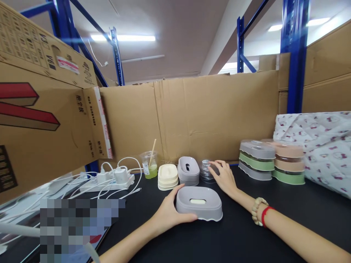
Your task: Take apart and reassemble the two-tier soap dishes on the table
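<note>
My left hand (169, 210) is wrapped round the left end of a grey plastic soap dish (182, 209), with the thumb along its front edge. A cream piece (197, 201) shows through the dish's oval slot. Farther back, my right hand (225, 178) reaches over the right side of a stack of clear plastic lids (205, 172), its fingers apart and at the lids; whether they grip one I cannot make out. Beside the lids are stacked grey soap dish parts (188, 174), and left of those a pile of cream trays (168, 177).
Finished-looking stacks of grey and green dishes (257, 160) and peach and green dishes (289, 164) stand at the right, by a patterned cloth (315, 146). A cup of green drink (150, 170), a power strip (120, 182) and cables are at the left. Cardboard (219, 117) walls the back.
</note>
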Available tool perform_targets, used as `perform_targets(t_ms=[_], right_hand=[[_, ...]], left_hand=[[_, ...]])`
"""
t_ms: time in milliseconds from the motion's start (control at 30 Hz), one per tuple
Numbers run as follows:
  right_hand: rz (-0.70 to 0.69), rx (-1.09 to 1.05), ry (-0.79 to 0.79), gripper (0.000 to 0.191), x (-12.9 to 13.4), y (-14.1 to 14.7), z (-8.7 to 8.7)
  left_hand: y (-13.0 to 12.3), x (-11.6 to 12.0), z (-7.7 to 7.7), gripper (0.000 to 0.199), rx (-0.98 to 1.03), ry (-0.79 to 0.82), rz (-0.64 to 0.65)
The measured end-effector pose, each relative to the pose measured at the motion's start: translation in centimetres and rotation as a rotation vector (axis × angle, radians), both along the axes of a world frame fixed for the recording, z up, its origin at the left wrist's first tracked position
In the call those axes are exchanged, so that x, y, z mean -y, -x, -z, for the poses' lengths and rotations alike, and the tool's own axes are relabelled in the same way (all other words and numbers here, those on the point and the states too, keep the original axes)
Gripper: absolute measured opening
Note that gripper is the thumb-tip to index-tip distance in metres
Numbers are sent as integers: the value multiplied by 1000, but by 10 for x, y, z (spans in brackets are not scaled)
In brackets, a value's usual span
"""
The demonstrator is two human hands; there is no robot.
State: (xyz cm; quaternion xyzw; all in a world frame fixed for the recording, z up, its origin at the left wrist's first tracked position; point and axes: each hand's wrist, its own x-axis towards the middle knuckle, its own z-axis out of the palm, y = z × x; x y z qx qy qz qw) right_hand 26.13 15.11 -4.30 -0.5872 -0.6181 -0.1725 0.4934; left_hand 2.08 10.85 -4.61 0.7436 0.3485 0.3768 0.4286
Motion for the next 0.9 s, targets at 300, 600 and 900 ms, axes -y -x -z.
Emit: perform_targets(t_ms=[300, 600, 900], right_hand=[[-635, -70, 360, 51, 57, 47, -16], [-880, -137, 572, 66, 76, 78, -8], [-989, -330, 568, 60, 72, 82, -9]], left_hand=[[-1, -3, -10, 64, 524, 393, -60], [1, 4, -21, 43, 640, 528, -28], [3, -2, -20, 47, 632, 535, -60]])
